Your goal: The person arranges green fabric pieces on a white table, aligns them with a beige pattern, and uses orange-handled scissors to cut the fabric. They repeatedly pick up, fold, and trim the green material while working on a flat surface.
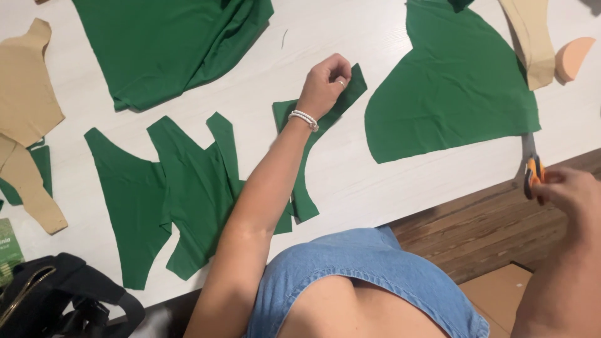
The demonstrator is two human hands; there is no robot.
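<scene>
Left hand (325, 80): extended across the desk (369, 181), fingers curled tight, pinching the top edge of a narrow green fabric strip (305, 164). Ring on one finger; white bead bracelet (305, 119) at wrist. Strip runs from the hand down toward the near desk edge, lying flat; forearm covers part of it.

Right hand (573, 194): at far right, off the desk edge, over wood floor (476, 231). Closed around the orange handles of a pair of scissors (531, 168); blades point up and onto the desk, tip near the lower right corner of a large green fabric panel (454, 94). Cannot tell if blades touch the panel.

Other items on desk:
- Cut green pieces (175, 194), several overlapping, left of the strip, just beside it.
- Folded green fabric (169, 44), upper left, well apart from the left hand.
- Tan pattern pieces (25, 106), far left, partly over small green scraps.
- Tan strip (535, 40), upper right, next to an orange rounded pad (573, 57).
- Black bag (56, 300), lower left corner, w/ gold-colour trim.

Foreground: person's blue denim garment (369, 275), centre bottom. Cardboard sheet (501, 291) on floor, lower right.
</scene>
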